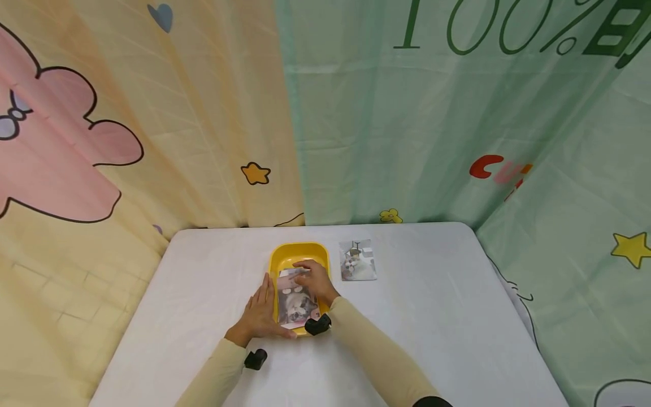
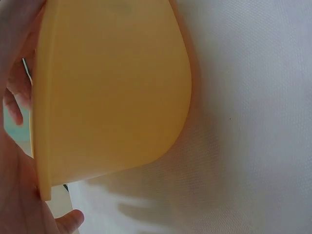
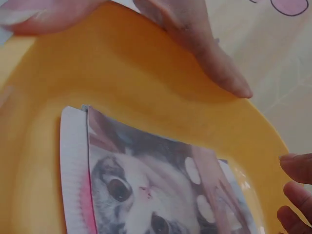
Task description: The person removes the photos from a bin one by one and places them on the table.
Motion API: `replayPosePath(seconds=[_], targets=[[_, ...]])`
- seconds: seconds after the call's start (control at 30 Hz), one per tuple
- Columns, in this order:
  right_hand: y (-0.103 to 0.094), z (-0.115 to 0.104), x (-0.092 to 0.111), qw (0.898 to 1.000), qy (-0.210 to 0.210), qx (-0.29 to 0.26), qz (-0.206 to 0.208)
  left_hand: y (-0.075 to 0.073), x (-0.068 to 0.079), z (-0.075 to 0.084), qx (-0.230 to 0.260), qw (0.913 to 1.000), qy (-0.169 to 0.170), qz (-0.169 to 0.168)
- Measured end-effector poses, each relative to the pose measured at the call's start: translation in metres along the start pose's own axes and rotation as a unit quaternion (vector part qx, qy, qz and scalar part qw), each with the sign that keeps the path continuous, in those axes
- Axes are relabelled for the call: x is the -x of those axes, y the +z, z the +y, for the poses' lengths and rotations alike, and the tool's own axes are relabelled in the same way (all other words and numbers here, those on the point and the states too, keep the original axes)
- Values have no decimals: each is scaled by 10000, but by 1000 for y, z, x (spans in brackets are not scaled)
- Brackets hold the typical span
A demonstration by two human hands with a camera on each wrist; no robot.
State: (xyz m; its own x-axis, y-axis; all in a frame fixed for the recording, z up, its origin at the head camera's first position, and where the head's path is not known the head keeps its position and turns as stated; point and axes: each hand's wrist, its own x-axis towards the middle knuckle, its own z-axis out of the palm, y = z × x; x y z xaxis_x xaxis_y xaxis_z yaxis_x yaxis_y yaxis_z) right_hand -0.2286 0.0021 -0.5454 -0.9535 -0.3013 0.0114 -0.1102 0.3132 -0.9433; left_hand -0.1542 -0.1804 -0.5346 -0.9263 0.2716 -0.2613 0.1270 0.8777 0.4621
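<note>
Yellow plastic tray [image 1: 300,250] holds pic cards [image 1: 297,305], per head view; L hand [image 1: 261,312] along its L side, fingers straight, R hand [image 1: 317,281] above cards, fingers loosely apart. L wrist: hand vs. rim [image 2: 45,122]; wall [image 2: 117,92] prob. light, stiffish. R wrist: R fingertips [image 3: 298,169] look clear of cards; these prob. thin, bendy, slick, so pinch by edges.

A cat picture [image 3: 151,195] is laid over a white-and-pink piece [image 3: 74,161] inside a yellow tray [image 3: 112,73], whose rim is touched by the left hand [image 3: 187,29]; the right hand [image 3: 298,192] is shown by its fingertips only
</note>
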Motion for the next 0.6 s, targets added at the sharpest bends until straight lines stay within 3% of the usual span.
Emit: replayPosePath(seconds=[0.13,0.3,0.6], targets=[[9,6,-4,9977,136,640,157,1,-1,-1,-38,10000,-13,6],[15,11,-8,9866,223,1570,391,1,0,0,23,10000,19,42],[19,15,-6,9770,405,2067,333,2,1,0,1,10000,48,78]])
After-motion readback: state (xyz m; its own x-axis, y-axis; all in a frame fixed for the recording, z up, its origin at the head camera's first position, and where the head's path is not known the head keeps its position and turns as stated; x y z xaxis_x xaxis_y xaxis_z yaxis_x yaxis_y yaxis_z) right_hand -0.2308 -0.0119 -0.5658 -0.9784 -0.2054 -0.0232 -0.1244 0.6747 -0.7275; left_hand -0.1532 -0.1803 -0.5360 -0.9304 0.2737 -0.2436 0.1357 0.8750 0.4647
